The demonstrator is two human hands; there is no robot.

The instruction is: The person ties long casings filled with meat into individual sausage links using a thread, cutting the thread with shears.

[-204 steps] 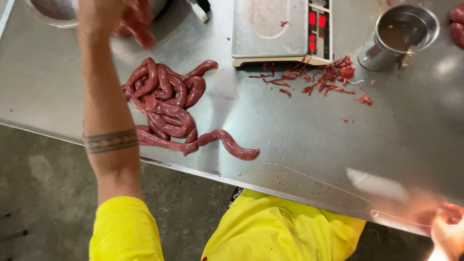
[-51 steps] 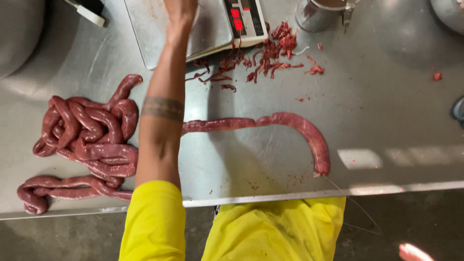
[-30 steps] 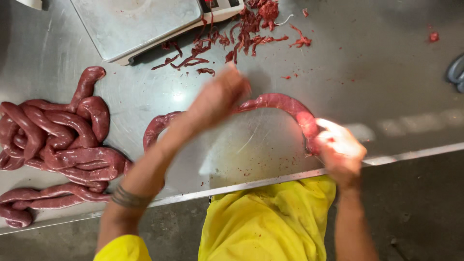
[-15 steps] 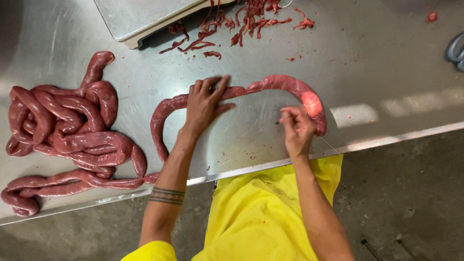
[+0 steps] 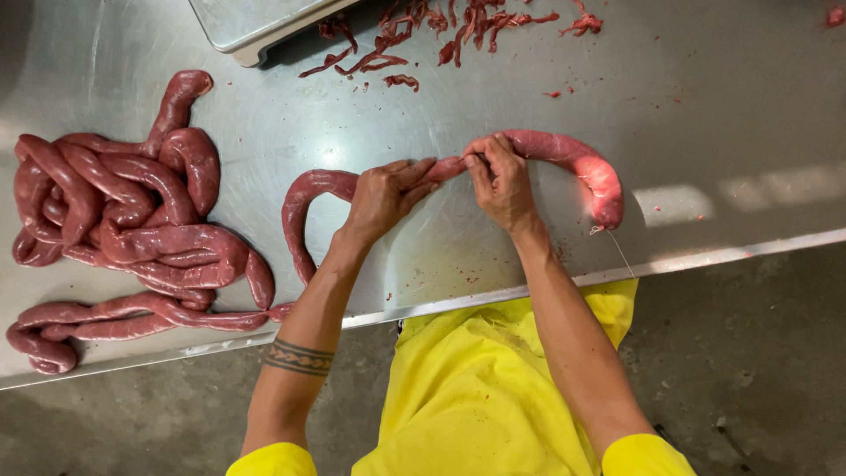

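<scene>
Head view, looking down on a steel counter (image 5: 705,106). A long, dark red sausage (image 5: 564,154) lies as an arch near the counter's front edge: its long axis runs left to right along that edge, with both ends bending down toward the person. The right end (image 5: 608,207) is rounded, paler and points at the front edge, with a thin thread trailing from it over the rim; the left limb curves down and passes toward the front edge, where it meets the tail of the coiled pile.

The left hand (image 5: 383,198) rests on the crown of the arch, fingers pressed together and closed over the casing just left of its narrowest point. The right hand (image 5: 502,181) meets it from the right, thumb and fingertips pinching the same thin, squeezed section, so that the two hands are almost touching and the sausage is nipped between them. The part right of the pinch is plump and full; the part left of it is slimmer.

A heap of coiled sausage (image 5: 132,211) occupies the left part of the counter, its loops overlapping, one free end pointing toward the back edge and the lowest loops lying along the front edge. Red meat scraps (image 5: 423,40) are scattered near the back edge, beside the corner of a flat metal scale (image 5: 256,22). The person wears yellow clothing (image 5: 476,397), and a dark patterned band circles the left forearm (image 5: 300,357)
</scene>
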